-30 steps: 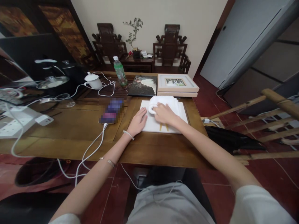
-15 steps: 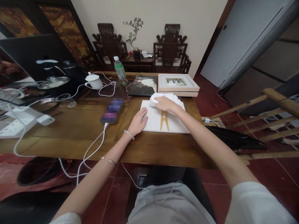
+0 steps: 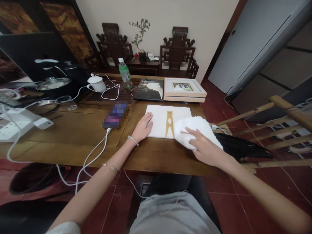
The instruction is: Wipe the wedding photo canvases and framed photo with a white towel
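A white board with a gold clothespin figure [image 3: 162, 118] lies flat on the wooden table [image 3: 73, 136]. My left hand [image 3: 143, 126] rests flat on the board's left edge, fingers stretched out. My right hand [image 3: 203, 148] presses a white cloth [image 3: 192, 128] against the board's lower right corner, fingers laid over the cloth and gripping it.
A stacked picture frame [image 3: 184, 88] and a dark picture [image 3: 149, 89] lie behind the board. A phone [image 3: 115, 114] with a white cable, a green bottle [image 3: 124, 74], a white teapot [image 3: 97, 84] and a power strip [image 3: 21, 123] sit to the left. Bamboo chair [image 3: 280, 120] at right.
My right hand has swept the cloth from the board's far edge down to its lower right corner, uncovering the gold figure. My left hand has stayed on the board's left edge.
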Motion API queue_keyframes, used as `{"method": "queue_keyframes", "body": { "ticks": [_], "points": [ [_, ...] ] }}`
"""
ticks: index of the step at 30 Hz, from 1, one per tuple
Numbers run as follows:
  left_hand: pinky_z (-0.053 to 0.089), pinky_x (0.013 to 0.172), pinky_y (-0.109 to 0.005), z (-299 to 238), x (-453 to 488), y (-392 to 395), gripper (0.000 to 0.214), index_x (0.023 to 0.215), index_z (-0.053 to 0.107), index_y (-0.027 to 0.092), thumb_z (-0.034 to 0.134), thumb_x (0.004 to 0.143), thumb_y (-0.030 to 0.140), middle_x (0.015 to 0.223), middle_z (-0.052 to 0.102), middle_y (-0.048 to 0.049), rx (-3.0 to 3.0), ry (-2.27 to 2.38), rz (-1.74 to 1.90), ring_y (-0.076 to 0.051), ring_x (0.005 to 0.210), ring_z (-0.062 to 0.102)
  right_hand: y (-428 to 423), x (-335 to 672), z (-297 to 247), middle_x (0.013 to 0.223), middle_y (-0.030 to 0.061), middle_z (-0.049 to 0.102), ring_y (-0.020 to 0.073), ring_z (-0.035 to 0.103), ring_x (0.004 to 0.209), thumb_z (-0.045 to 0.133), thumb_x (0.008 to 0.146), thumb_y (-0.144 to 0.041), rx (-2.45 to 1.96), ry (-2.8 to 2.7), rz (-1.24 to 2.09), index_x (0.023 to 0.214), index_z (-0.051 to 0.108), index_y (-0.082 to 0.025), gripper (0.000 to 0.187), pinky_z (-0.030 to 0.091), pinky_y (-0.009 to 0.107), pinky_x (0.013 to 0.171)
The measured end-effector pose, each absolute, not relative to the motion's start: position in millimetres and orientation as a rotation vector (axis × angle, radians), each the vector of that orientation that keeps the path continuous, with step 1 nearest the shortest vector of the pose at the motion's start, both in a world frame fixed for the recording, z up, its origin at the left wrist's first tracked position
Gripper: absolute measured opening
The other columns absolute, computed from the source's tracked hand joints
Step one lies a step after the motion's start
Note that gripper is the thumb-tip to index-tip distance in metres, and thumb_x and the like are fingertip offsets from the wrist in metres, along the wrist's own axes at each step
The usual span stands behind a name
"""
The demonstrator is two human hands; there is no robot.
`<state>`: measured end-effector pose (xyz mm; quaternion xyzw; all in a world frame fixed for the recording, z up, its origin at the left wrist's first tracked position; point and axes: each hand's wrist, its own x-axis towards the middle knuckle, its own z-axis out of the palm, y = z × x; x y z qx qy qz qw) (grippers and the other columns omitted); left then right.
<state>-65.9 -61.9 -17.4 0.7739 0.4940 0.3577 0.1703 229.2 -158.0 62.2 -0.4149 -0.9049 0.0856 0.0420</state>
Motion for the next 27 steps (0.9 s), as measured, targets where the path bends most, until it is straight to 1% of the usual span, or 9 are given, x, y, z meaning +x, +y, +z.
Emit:
{"method": "queue_keyframes", "body": {
  "ticks": [2,4,9,14,16,19,21,24,27],
  "points": [
    [0.027,0.118,-0.043,-17,-66,-62,0.049,0.129,0.057,0.006,0.041,0.09,0.032,0.143,0.049,-0.0176,2.198,1.406,1.013,-0.028,0.139,0.039,-163,231,62,0.144,0.0151,0.049,0.0322,0.027,0.143,0.045,0.066,-0.001,-1.219,-2.763,0.293,0.083,0.066,-0.016,0.031,0.025,0.061,0.113],
    [0.027,0.118,-0.044,-18,-66,-62,0.049,0.129,0.057,0.007,0.041,0.09,0.032,0.143,0.049,-0.0166,2.198,1.415,1.011,-0.028,0.139,0.039,-153,231,62,0.141,0.0169,0.051,0.0317,0.033,0.14,0.046,0.066,-0.002,-1.23,-2.732,0.285,0.085,0.067,-0.016,0.031,0.028,0.058,0.112],
    [0.028,0.118,-0.046,-18,-68,-62,0.048,0.129,0.057,0.01,0.042,0.09,0.033,0.144,0.049,-0.0143,2.192,1.413,1.019,-0.027,0.139,0.039,-86,223,62,0.139,0.021,0.052,0.0315,0.041,0.134,0.046,0.072,-0.006,-1.352,-2.708,0.114,0.099,0.066,-0.011,0.034,0.035,0.05,0.108],
    [0.027,0.118,-0.047,-19,-69,-62,0.048,0.13,0.057,0.011,0.042,0.09,0.034,0.145,0.049,-0.0142,2.187,1.407,1.026,-0.026,0.139,0.039,-35,214,64,0.12,0.0204,0.063,0.0311,0.057,0.115,0.04,0.074,-0.004,-1.429,-2.688,0.027,0.101,0.065,-0.009,0.037,0.043,0.043,0.098],
    [0.027,0.117,-0.047,-19,-69,-62,0.047,0.13,0.057,0.014,0.043,0.09,0.033,0.144,0.049,-0.0125,2.185,1.405,1.032,-0.026,0.139,0.039,-34,214,62,0.125,0.0219,0.06,0.0321,0.055,0.118,0.04,0.074,-0.004,-1.44,-2.677,0.025,0.101,0.065,-0.008,0.037,0.041,0.044,0.099],
    [0.028,0.117,-0.048,-18,-68,-63,0.047,0.129,0.057,0.014,0.044,0.089,0.033,0.144,0.05,-0.0126,2.184,1.403,1.041,-0.026,0.138,0.04,-54,215,59,0.138,0.025,0.05,0.0333,0.04,0.134,0.042,0.075,-0.005,-1.443,-2.683,0.029,0.103,0.064,-0.006,0.036,0.034,0.049,0.107],
    [0.028,0.117,-0.047,-17,-68,-63,0.048,0.129,0.058,0.012,0.043,0.089,0.034,0.144,0.05,-0.0142,2.184,1.411,1.037,-0.027,0.138,0.04,-78,218,58,0.141,0.0248,0.047,0.0328,0.034,0.139,0.044,0.073,-0.004,-1.426,-2.704,0.079,0.101,0.065,-0.007,0.035,0.029,0.052,0.111],
    [0.028,0.117,-0.046,-16,-67,-64,0.048,0.129,0.057,0.01,0.042,0.089,0.033,0.144,0.048,-0.0158,2.182,1.425,1.021,-0.027,0.139,0.039,-121,221,60,0.144,0.0203,0.047,0.0331,0.028,0.142,0.046,0.068,-0.002,-1.341,-2.728,0.19,0.091,0.067,-0.012,0.033,0.025,0.058,0.113],
    [0.027,0.118,-0.047,-16,-67,-64,0.047,0.129,0.057,0.012,0.044,0.089,0.032,0.145,0.048,-0.0136,2.171,1.414,1.022,-0.027,0.139,0.039,-157,223,64,0.145,0.0133,0.048,0.0332,0.026,0.143,0.047,0.064,-0.001,-1.238,-2.754,0.279,0.082,0.067,-0.017,0.032,0.026,0.063,0.111]
  ]
}}
